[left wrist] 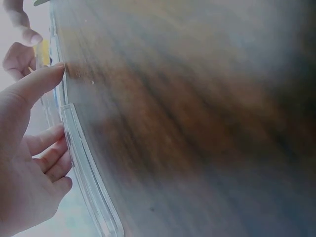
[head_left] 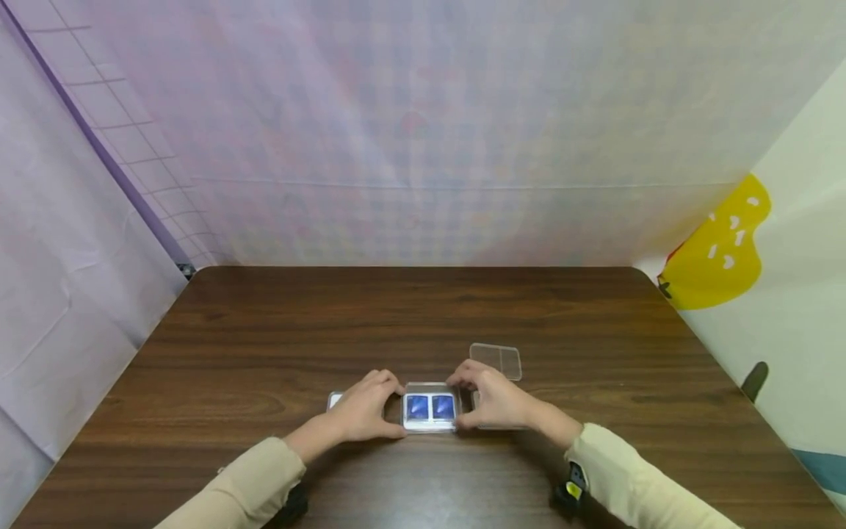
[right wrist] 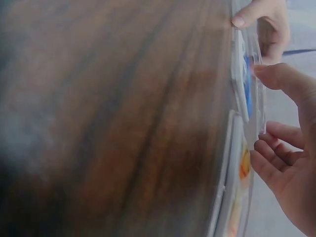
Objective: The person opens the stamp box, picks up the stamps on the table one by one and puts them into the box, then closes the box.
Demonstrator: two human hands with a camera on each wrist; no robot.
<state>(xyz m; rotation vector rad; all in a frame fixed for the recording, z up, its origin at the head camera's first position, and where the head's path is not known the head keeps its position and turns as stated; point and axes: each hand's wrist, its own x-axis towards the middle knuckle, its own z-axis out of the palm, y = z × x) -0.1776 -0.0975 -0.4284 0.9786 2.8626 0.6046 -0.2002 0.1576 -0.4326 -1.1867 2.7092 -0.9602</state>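
Observation:
A small white case [head_left: 429, 425] with two blue square pictures [head_left: 417, 408] lies between the hands. Over it sits a clear plastic lid [right wrist: 262, 101], its far edge offset past the case in the head view. My right hand [head_left: 496, 397] grips the lid's right side, thumb at the near edge and fingers at the far edge. On the opposite side, my left hand [head_left: 362, 408] holds the case's left end, with the thumb [left wrist: 47, 81] at the near corner. Its other fingers curl behind the far edge.
Another clear lid [head_left: 496, 358] lies behind the right hand. A second case [right wrist: 229, 192] with an orange picture sits beneath that hand. A clear-edged case [left wrist: 91, 173] is partly hidden under the left hand. The brown wooden table [head_left: 423, 308] meets a curtain [head_left: 410, 147] at the back.

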